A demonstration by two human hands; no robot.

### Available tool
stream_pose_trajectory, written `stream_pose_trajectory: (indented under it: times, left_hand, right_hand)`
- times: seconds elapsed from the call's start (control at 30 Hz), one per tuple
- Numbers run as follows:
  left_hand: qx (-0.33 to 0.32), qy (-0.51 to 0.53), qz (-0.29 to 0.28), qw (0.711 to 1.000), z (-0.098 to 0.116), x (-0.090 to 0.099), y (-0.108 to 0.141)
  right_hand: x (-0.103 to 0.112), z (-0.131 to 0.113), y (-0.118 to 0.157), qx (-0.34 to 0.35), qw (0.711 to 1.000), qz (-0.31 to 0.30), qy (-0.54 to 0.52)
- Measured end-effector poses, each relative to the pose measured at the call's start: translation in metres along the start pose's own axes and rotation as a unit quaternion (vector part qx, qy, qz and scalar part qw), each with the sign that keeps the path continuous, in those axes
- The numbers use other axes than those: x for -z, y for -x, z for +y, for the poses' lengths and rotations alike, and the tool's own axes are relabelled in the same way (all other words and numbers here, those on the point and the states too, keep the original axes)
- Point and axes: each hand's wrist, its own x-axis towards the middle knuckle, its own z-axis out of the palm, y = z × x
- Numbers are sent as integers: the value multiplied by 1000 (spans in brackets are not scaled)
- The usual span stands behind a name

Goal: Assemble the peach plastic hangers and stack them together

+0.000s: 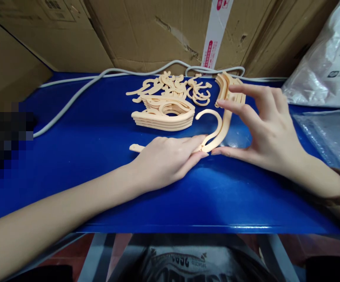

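Note:
Low over the blue table, my left hand point(168, 158) pinches a cream plastic hanger point(225, 123) near the base of its curved hook. One arm of the hanger sticks out left of my palm, the other rises to the right. My right hand point(268, 127) is spread beside that right arm, thumb near the hook's base and fingertips near a stack of curved cream pieces point(237, 92). Behind my left hand lies a stack of cream hanger parts point(164, 119). Loose cream hooks point(172, 86) are heaped behind this stack, with more hooks point(200, 94) to their right.
Cardboard boxes point(164, 35) stand along the back of the blue table point(70, 168). A white cable point(75, 94) runs along the back and left. Clear plastic bags point(325, 66) lie at the right. The table's front edge is nearest me.

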Motion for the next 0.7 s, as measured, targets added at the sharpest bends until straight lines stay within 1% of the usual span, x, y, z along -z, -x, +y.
stream_pose_trajectory:
  times: [0.07, 0.13, 0.23, 0.33, 0.4, 0.57, 0.63, 0.7]
  left_hand:
    - [-2, 2, 16, 1000, 0, -1, 1]
    - [-8, 4, 19, 1000, 0, -1, 1]
    - [-20, 4, 24, 1000, 0, -2, 1]
    - [-34, 4, 59, 998, -1, -5, 3]
    - [-48, 8, 69, 996, -2, -8, 4]
    - [-72, 13, 50, 996, -4, -12, 5]
    - [-76, 12, 52, 996, -4, -11, 4]
    - [-82, 18, 55, 995, -3, -9, 3]
  right_hand:
    - [0, 0, 0, 14, 1000, 5, -3]
    - [-1, 1, 0, 39, 999, 3, -26]
    - [-4, 2, 0, 86, 994, -14, -72]
    - [-6, 2, 0, 93, 991, -27, -90]
    - [-6, 1, 0, 69, 992, -30, -99]
    - [-9, 6, 0, -45, 992, -52, -111]
    - [-12, 12, 1, -65, 988, -65, -121]
    - [-15, 17, 2, -71, 987, -75, -120]
